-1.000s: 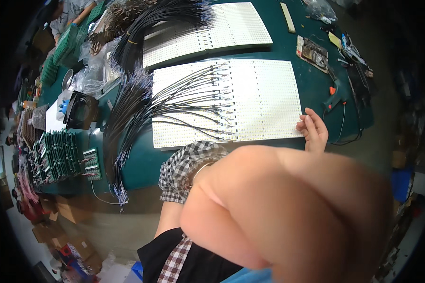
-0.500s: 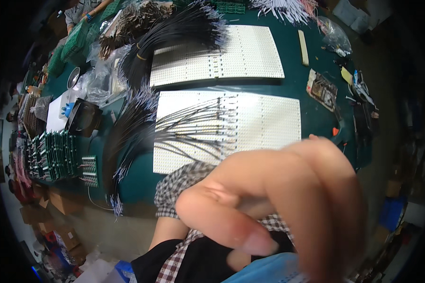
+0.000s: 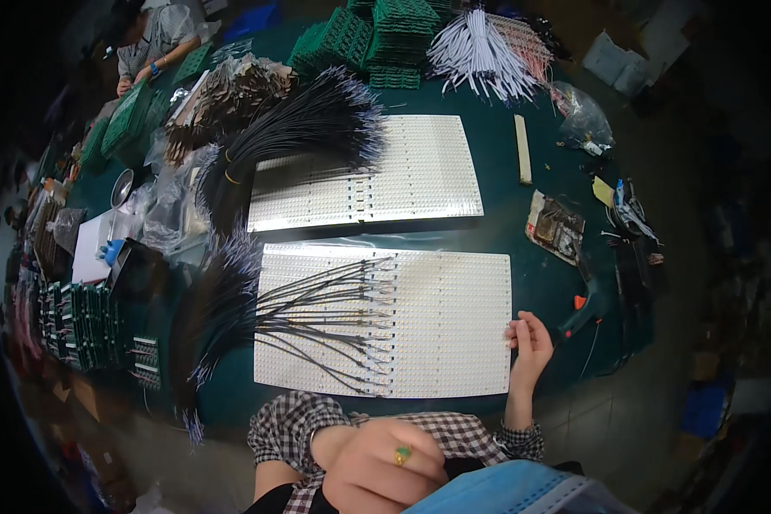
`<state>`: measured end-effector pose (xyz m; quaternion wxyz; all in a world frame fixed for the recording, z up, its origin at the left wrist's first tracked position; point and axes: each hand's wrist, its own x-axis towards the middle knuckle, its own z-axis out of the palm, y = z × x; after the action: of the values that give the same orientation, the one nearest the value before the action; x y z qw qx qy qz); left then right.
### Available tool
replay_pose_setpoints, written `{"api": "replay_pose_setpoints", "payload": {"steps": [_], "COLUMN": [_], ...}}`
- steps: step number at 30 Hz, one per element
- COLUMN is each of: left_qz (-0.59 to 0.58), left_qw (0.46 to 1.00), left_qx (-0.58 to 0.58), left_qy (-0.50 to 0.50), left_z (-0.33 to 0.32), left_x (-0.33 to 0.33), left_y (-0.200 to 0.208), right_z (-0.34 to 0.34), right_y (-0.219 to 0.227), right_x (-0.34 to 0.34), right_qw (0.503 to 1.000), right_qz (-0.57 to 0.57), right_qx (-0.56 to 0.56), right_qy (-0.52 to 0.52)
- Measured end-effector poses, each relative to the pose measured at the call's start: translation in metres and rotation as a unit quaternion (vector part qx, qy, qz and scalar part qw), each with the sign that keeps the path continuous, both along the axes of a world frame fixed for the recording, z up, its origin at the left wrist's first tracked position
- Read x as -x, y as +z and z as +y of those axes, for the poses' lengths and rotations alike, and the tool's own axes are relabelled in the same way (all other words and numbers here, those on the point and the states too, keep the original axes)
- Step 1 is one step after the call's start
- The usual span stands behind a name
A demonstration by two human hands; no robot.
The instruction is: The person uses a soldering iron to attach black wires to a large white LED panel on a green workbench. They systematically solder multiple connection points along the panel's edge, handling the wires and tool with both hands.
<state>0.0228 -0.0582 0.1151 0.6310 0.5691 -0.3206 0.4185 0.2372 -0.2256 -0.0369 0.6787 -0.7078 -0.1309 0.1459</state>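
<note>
My left hand is low in front of me, beside a blue face mask. A ring with a green stone is on one of its fingers. The fingers fold inward, and their tips are hidden. At the right edge of the near white LED board, my right hand has its fingers bent but apart, the tips at or touching the edge. Black wires fan from the board's left side to a column of contacts at its middle.
Behind lies a second white board, partly under a bundle of black wires. Stacked green circuit boards and white wires are farther back. A dark tool lies at right. Another person works at far left.
My left hand has come down from close to the camera, uncovering the near board and my right hand. The view has tilted, so the boards sit lower in the picture.
</note>
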Motion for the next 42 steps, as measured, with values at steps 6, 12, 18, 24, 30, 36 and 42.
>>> {"api": "replay_pose_setpoints", "payload": {"steps": [6,12,18,24,30,36,42], "left_qz": [0.026,-0.026,0.239,0.509,0.474,0.471,0.46], "left_qw": [0.997,0.998,0.955,0.73,0.697,0.701,0.711], "left_qx": [0.052,-0.047,-0.003,0.022,-0.183,-0.184,-0.155], "left_qy": [0.043,-0.014,0.178,0.456,0.506,0.503,0.509], "left_z": [-0.009,0.007,0.027,0.064,0.103,0.106,0.104], "left_x": [0.005,0.007,0.033,0.032,0.006,-0.001,-0.002], "left_y": [0.009,0.011,-0.02,-0.067,-0.114,-0.131,-0.136], "right_z": [0.001,-0.004,-0.012,-0.017,-0.02,-0.021,-0.022], "right_y": [0.0,0.0,-0.008,-0.021,-0.031,-0.031,-0.034], "right_x": [-0.001,-0.001,-0.007,-0.006,-0.014,-0.014,-0.015], "right_qw": [1.0,1.0,0.999,0.993,0.985,0.987,0.991], "right_qz": [-0.001,0.012,-0.003,0.072,0.089,0.065,0.047], "right_qx": [0.013,-0.002,-0.034,-0.094,-0.146,-0.145,-0.127], "right_qy": [0.002,0.001,-0.026,-0.029,0.0,-0.015,-0.014]}}
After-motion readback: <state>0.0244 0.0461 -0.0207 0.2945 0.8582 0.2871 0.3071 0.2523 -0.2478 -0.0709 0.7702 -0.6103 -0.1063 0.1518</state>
